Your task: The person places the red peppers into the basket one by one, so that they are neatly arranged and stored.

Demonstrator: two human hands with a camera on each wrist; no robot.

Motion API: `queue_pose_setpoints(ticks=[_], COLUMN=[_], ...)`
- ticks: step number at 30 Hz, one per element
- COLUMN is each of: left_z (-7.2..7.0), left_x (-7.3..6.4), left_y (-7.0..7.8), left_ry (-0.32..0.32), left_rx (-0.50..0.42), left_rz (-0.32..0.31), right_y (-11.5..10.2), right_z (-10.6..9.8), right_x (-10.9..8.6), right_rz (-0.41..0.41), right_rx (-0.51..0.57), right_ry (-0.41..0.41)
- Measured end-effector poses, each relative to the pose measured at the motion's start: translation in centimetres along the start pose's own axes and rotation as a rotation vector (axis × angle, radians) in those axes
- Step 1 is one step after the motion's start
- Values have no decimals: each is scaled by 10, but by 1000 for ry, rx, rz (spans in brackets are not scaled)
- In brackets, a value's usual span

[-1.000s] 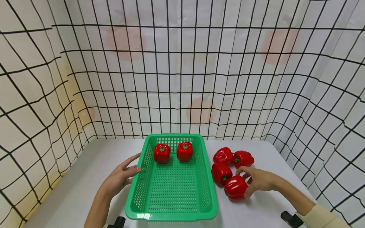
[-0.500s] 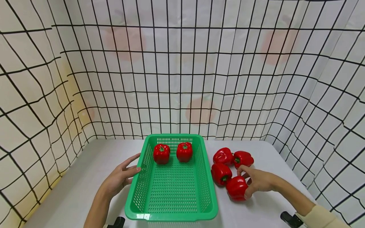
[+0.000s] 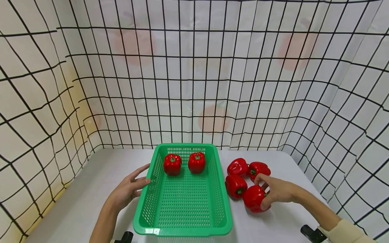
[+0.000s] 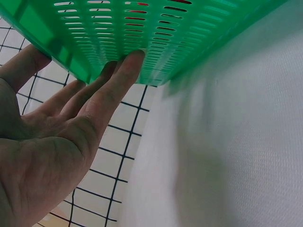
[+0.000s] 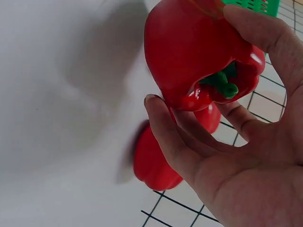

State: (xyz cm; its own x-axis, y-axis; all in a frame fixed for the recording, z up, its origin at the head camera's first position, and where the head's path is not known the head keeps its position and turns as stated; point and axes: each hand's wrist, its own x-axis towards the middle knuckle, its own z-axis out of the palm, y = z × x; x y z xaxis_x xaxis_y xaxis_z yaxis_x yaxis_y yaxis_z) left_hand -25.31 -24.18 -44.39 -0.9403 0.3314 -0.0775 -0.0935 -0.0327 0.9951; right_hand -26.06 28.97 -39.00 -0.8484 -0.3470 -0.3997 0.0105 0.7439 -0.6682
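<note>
Glossy, lobed red pepper [image 3: 253, 199] pinched between thumb and fingers of the right hand [image 3: 278, 191].
The left hand [image 3: 126, 190], fingers spread, touches the slotted green basket [image 3: 182, 231]; on the palm side of the pinching fingers, the right wrist view reveals a stubby stem [image 5: 223, 86].
</note>
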Motion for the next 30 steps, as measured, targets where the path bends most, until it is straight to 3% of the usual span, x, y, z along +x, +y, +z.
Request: queue_pose_setpoints(ticks=[11,18,25,30], left_z=[0,-1,0,1], left_x=[0,-1,-1,0], left_y=[1,1,1,1], left_ry=[3,5,15,15], left_rx=[-16,-8,-16,-13], left_rz=[-13,-6,-15,-19], right_y=[-22,-44,-64,-76], right_z=[-14,-24,-27,-25], right_x=[-10,-12,-9,-5], right_rz=[-114,-195,-213,-231], right_rx=[-14,-78,-128,-97], right_ry=[39,141,262,302])
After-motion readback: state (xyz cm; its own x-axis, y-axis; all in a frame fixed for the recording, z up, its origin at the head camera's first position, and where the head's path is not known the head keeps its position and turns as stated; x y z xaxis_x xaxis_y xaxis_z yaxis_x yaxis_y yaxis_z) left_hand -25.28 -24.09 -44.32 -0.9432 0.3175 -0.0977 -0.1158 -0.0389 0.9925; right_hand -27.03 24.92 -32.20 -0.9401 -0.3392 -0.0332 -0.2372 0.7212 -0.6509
